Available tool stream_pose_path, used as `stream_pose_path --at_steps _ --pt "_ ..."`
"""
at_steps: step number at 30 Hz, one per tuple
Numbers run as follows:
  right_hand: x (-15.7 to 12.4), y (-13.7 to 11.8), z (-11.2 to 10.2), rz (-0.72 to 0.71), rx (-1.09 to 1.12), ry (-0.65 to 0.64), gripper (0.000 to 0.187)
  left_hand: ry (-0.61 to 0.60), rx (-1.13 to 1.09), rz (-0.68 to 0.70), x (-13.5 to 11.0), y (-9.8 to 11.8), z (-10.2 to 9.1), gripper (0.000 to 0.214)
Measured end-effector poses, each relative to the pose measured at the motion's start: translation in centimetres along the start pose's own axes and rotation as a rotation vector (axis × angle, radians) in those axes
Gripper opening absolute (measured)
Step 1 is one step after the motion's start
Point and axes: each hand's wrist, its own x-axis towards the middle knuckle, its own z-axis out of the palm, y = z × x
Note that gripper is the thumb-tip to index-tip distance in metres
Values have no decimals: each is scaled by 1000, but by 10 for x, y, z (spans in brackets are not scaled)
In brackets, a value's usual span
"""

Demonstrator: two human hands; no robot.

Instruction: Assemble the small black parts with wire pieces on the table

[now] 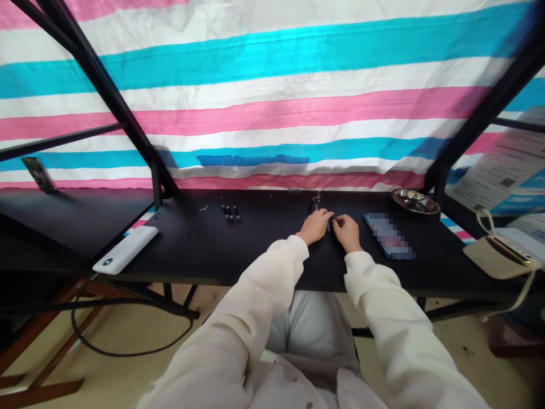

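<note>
My left hand (314, 226) and my right hand (348, 232) meet over the black table (238, 250), fingers curled toward each other around a small dark piece (328, 222) pinched between them. The piece is too small to name. Both arms wear white sleeves. A few small dark cylinders (230, 212) lie in a row to the left of my hands. More tiny bits (315, 199) lie just beyond my fingers, near the table's far edge.
A phone (388, 236) lies right of my right hand, a metal dish (415, 200) behind it. A white power bank (126, 249) sits at the table's left edge with a cable hanging. A beige bag (498, 253) rests at right. Striped cloth hangs behind.
</note>
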Motion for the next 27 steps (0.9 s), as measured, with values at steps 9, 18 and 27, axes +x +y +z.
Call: stream_pose_path --at_steps 9,18,27 --pt "-4 -26 -15 -128 248 -52 24 1 10 -35 -2 -4 -12 27" --pt "2 -2 -9 -233 -147 -282 38 114 -216 -141 -48 -35 -50 23" --pt "14 -3 -16 -399 -251 -433 14 317 -509 -266 -89 -54 -60 24"
